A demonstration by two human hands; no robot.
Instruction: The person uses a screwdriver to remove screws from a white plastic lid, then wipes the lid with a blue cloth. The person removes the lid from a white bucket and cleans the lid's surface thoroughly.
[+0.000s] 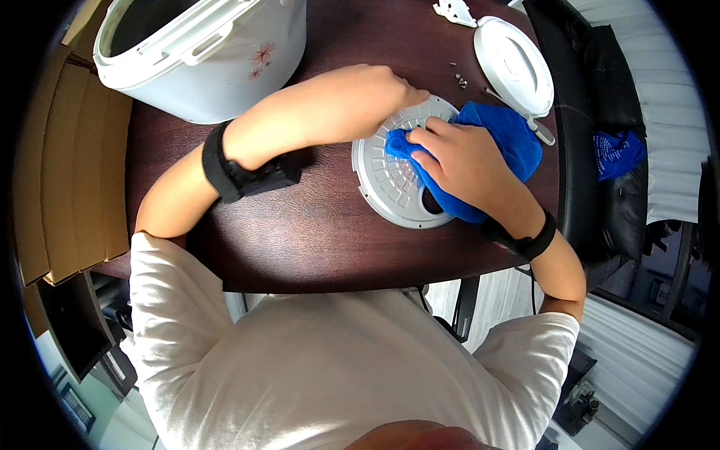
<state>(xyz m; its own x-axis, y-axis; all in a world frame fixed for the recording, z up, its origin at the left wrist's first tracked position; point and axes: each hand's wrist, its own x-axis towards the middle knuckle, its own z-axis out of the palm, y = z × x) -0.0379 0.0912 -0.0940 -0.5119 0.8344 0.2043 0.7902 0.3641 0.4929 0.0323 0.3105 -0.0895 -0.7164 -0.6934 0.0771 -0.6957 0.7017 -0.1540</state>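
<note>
A round, light-grey inner lid plate (383,194) with an embossed pattern and a round hole lies on the table. My left hand (385,101) reaches across to its far left edge and steadies it there; the fingertips are partly hidden. Bunched under the fingers of my right hand (461,160) is a blue cloth (503,129), pressed against the plate's face. The rest of the cloth spreads to the right, covering part of the plate and its hole.
A white cooker body (236,73) with a flower print stands at upper left. At upper right are a white oval lid (514,67), a screwdriver (541,132), several small screws (461,81) and a white plastic part (454,11). Cardboard (84,169) borders the dark table (292,236).
</note>
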